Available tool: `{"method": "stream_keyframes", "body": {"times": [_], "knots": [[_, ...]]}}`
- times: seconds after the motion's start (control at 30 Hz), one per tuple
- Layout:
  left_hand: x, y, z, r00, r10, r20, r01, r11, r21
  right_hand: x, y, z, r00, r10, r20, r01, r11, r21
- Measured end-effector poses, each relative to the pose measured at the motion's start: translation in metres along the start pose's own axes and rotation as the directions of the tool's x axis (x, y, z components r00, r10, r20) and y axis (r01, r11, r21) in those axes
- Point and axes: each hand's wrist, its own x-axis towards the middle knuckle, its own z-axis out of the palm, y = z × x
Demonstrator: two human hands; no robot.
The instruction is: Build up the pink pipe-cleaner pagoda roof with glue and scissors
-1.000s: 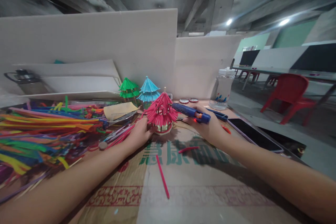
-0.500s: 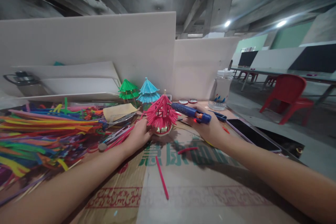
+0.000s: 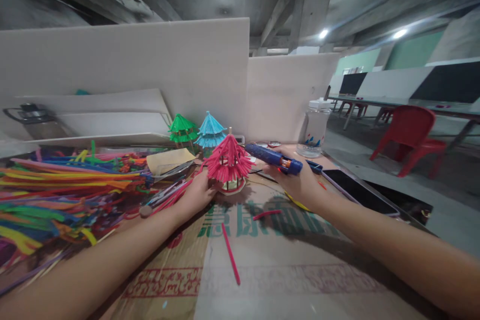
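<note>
A small pink pagoda model (image 3: pixel 228 162) made of pipe-cleaner pieces stands on a printed cardboard sheet (image 3: pixel 285 270). My left hand (image 3: pixel 197 192) rests at its left base, fingers curled against it. My right hand (image 3: pixel 298 182) grips a blue glue gun (image 3: pixel 273 158), its nozzle pointing left at the pagoda's upper roof. Two loose pink sticks (image 3: pixel 230 253) lie on the cardboard in front of the model.
A big heap of coloured pipe cleaners (image 3: pixel 63 190) fills the left. Green (image 3: pixel 182 128) and blue (image 3: pixel 210 131) pagodas stand behind. A clear jar (image 3: pixel 315 127), a phone (image 3: pixel 356 191) and red chairs (image 3: pixel 407 135) are at right. White boards (image 3: pixel 150 65) wall off the back.
My right hand has lifted the glue gun slightly, raising its nozzle towards the pagoda's top. The left hand stays at the base.
</note>
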Motion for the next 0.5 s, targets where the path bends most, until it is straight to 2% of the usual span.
{"method": "stream_keyframes", "body": {"times": [0.17, 0.5], "knots": [[-0.001, -0.012, 0.006, 0.993, -0.112, 0.036, 0.114, 0.991, -0.074, -0.001, 0.007, 0.006, 0.998, -0.03, 0.06, 0.025, 0.996, 0.083], [-0.002, -0.02, 0.01, 0.99, -0.143, 0.0, 0.141, 0.981, -0.132, -0.002, 0.01, 0.01, 0.997, -0.054, 0.06, 0.05, 0.996, 0.072]]}}
